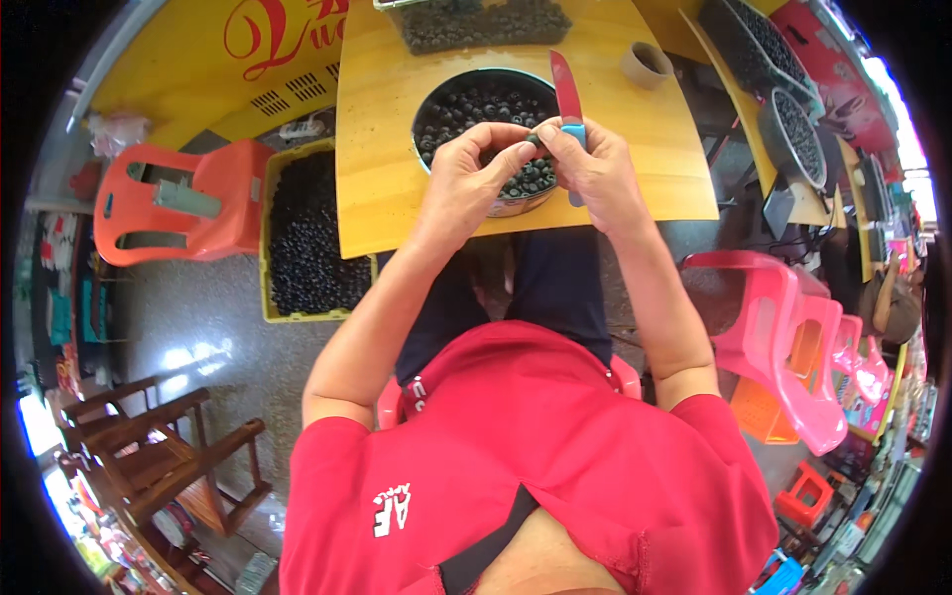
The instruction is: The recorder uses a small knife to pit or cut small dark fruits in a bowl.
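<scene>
While the person in the red shirt (555, 466) sat at the lower centre of the frame, both forearms rose from the lower edge toward the yellow wooden table (397, 119) at the upper centre.

Largest items:
- The table carried a round metal bowl (516, 203) filled with small dark fruits (466, 104); the bowl stood at the near edge, partly hidden by the hands.
- A rectangular tray (476, 25) of the same dark fruits lay at the top edge of the frame, beyond the bowl.
- A yellow crate (302, 238) heaped with dark fruits stood on the floor, just left of the table.
- An orange plastic chair (188, 203) stood at the left; pink plastic chairs (793, 337) were stacked at the right.
- A roll of tape (647, 64) lay on the table, upper right of the bowl.

Hands and small items:
- The left hand (466, 178) was over the bowl, fingers curled narrowly, thumb and fingertips pinching a small dark fruit (533, 140).
- The right hand (600, 174) was touching the left at the fingertips. It gripped a knife with a blue handle (574, 132), its red blade (567, 87) pointing toward the top of the frame.
- The pinched fruit sat between both hands, just above the bowl's right half.
</scene>
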`<state>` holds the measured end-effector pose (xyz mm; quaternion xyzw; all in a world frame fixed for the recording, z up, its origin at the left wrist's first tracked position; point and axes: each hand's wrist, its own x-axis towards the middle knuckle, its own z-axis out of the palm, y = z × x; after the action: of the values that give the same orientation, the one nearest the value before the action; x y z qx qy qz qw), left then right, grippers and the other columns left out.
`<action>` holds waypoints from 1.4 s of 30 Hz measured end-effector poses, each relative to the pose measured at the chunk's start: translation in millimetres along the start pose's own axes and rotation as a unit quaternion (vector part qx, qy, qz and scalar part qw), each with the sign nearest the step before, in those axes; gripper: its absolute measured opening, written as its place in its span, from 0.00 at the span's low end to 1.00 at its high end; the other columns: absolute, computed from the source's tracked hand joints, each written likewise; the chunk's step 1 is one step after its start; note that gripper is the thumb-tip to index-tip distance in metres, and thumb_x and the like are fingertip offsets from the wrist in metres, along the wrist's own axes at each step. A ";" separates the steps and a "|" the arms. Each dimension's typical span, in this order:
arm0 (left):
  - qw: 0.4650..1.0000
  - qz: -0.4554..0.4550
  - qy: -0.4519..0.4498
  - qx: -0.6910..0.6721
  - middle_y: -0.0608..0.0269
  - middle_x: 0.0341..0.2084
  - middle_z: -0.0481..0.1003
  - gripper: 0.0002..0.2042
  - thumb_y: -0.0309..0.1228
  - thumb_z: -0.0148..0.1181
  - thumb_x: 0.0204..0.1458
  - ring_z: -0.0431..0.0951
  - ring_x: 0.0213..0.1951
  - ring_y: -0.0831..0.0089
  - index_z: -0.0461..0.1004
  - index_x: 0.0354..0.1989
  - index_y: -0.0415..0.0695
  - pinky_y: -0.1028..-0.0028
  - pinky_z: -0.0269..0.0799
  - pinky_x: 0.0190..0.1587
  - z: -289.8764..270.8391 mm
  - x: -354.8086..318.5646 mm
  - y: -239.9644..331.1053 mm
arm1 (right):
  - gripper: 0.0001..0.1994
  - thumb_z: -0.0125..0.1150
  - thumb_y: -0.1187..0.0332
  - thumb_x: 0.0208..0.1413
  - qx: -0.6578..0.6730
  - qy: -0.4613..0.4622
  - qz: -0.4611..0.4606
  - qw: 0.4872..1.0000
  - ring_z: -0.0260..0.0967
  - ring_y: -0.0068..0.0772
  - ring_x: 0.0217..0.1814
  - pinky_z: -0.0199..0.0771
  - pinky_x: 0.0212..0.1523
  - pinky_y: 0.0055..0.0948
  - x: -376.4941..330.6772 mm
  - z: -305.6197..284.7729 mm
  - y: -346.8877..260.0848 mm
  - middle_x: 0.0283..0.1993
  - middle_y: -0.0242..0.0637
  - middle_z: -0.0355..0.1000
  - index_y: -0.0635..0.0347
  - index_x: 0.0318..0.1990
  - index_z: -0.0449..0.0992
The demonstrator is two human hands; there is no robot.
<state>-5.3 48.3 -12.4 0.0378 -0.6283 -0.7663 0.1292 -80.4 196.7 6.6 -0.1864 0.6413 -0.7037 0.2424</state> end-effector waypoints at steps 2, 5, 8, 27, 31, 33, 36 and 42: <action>1.000 -0.003 0.007 -0.015 0.68 0.36 0.77 0.12 0.31 0.62 0.55 0.70 0.33 0.89 0.76 0.44 0.38 0.85 0.64 0.34 0.7 -0.4 -1.5 | 0.08 0.59 0.64 0.60 -0.078 0.041 -0.064 0.994 0.54 0.07 0.18 0.49 0.17 0.11 -0.8 6.7 -1.0 0.22 0.21 0.66 0.59 0.39 0.76; 1.000 -0.011 0.009 -0.014 0.70 0.34 0.76 0.12 0.31 0.61 0.56 0.69 0.33 0.89 0.76 0.45 0.39 0.85 0.64 0.34 -2.4 -0.8 2.9 | 0.10 0.58 0.65 0.60 -0.182 0.049 -0.155 0.970 0.63 0.16 0.24 0.63 0.25 0.18 1.2 3.3 5.7 0.25 0.27 0.69 0.65 0.38 0.75; 1.000 -0.005 0.029 -0.001 0.74 0.31 0.74 0.11 0.31 0.61 0.56 0.68 0.32 0.90 0.76 0.44 0.40 0.86 0.63 0.34 -8.4 -2.4 -0.4 | 0.09 0.59 0.69 0.58 -0.315 0.049 -0.249 0.914 0.71 0.28 0.33 0.70 0.36 0.28 -3.7 7.4 -4.6 0.30 0.38 0.73 0.69 0.37 0.75; 0.998 -0.017 -0.022 -0.052 0.76 0.29 0.70 0.09 0.33 0.59 0.57 0.62 0.28 0.88 0.73 0.44 0.44 0.86 0.59 0.31 -11.4 -3.5 5.0 | 0.06 0.62 0.75 0.53 -0.440 0.028 -0.329 0.835 0.72 0.43 0.32 0.70 0.30 0.32 -4.1 1.0 -1.5 0.33 0.43 0.73 0.65 0.38 0.76; 0.998 -0.022 -0.027 -0.044 0.76 0.30 0.70 0.10 0.33 0.61 0.56 0.63 0.30 0.88 0.73 0.43 0.42 0.85 0.60 0.33 -12.3 -5.8 4.8 | 0.06 0.61 0.76 0.52 -0.443 0.034 -0.325 0.835 0.72 0.43 0.32 0.70 0.30 0.33 -1.2 -2.4 3.4 0.33 0.43 0.72 0.65 0.38 0.76; 0.998 -0.018 -0.026 -0.046 0.74 0.31 0.72 0.10 0.32 0.60 0.56 0.65 0.30 0.88 0.73 0.42 0.40 0.85 0.62 0.33 -10.1 -8.1 9.2 | 0.06 0.61 0.77 0.52 -0.445 0.035 -0.324 0.834 0.72 0.43 0.31 0.70 0.30 0.33 -0.3 -4.3 4.6 0.33 0.43 0.73 0.65 0.38 0.76; 0.998 -0.013 -0.021 -0.052 0.71 0.32 0.74 0.10 0.30 0.60 0.56 0.69 0.33 0.88 0.73 0.42 0.37 0.85 0.65 0.35 -10.1 -5.9 8.8 | 0.06 0.61 0.77 0.53 -0.436 0.040 -0.327 0.838 0.72 0.41 0.31 0.70 0.30 0.32 -0.5 -5.2 3.1 0.33 0.43 0.73 0.65 0.38 0.76; 1.000 -0.005 -0.009 -0.030 0.67 0.35 0.76 0.10 0.28 0.59 0.56 0.73 0.39 0.84 0.74 0.44 0.36 0.82 0.69 0.43 -9.9 -5.3 9.5 | 0.06 0.62 0.73 0.55 -0.395 0.045 -0.315 0.862 0.72 0.33 0.32 0.69 0.31 0.27 -7.1 5.2 -7.9 0.31 0.40 0.73 0.66 0.38 0.76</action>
<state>3.4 38.4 -5.8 0.0305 -0.6062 -0.7855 0.1209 -72.5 197.0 15.4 -0.4267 0.7831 -0.4376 -0.1149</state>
